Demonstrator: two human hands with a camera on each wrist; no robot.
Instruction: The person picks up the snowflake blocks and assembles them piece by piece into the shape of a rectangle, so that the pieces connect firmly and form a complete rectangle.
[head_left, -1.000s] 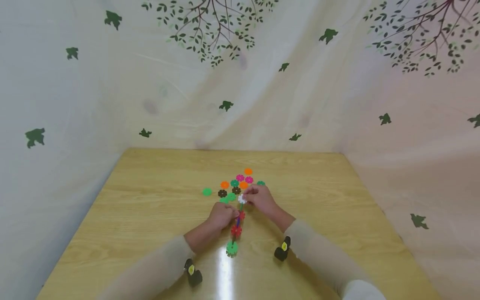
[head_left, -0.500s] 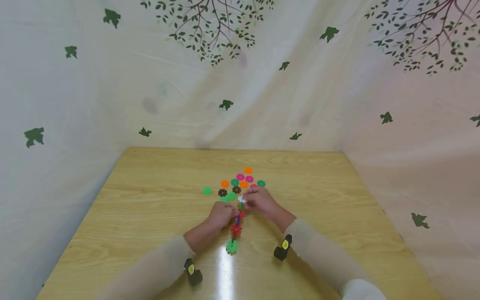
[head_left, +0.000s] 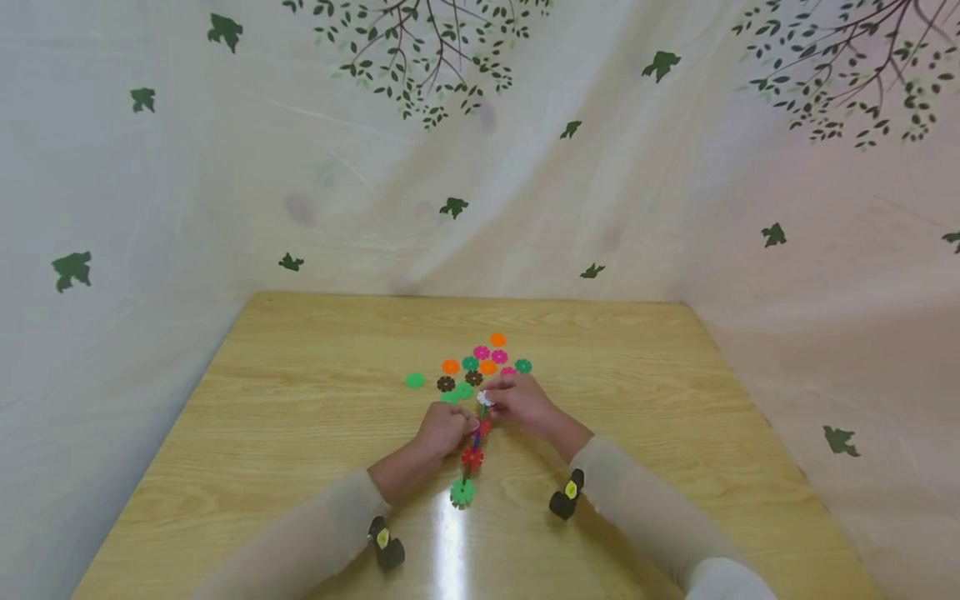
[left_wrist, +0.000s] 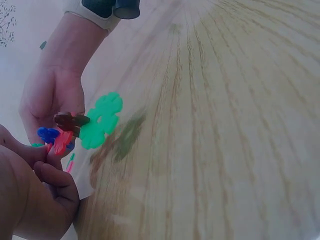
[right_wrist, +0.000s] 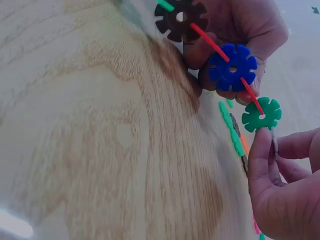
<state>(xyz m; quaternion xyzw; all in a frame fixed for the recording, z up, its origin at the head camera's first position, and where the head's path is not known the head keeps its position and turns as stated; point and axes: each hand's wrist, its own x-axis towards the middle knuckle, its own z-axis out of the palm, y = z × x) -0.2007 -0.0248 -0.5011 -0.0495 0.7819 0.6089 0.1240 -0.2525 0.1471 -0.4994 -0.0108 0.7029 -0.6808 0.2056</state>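
A chain of interlocking snowflake discs [head_left: 472, 458] runs between both hands, its plastic pieces slotted crosswise into one another. From its near end come a light green disc [left_wrist: 95, 131], a brown disc [right_wrist: 167, 25], a red one, a blue disc [right_wrist: 225, 75], another red one and a green disc [right_wrist: 271, 111]. My left hand [head_left: 445, 427] pinches the chain around the far red disc. At the far end, my right hand [head_left: 521, 397] pinches a white snowflake disc [head_left: 483, 398] between thumb and fingers, right at the green disc's edge. Fingers partly cover the white piece.
Loose snowflake discs lie flat just beyond the hands: orange [head_left: 498, 340], pink [head_left: 482, 353], brown [head_left: 446, 384], dark green [head_left: 523, 366] and light green [head_left: 415, 381]. The wooden table [head_left: 300, 350] meets a printed cloth backdrop [head_left: 360, 225] behind and at the sides.
My right hand has shifted slightly at the white disc, which turned edge-on a little and back. My left hand keeps its hold on the chain. The loose discs have not moved.
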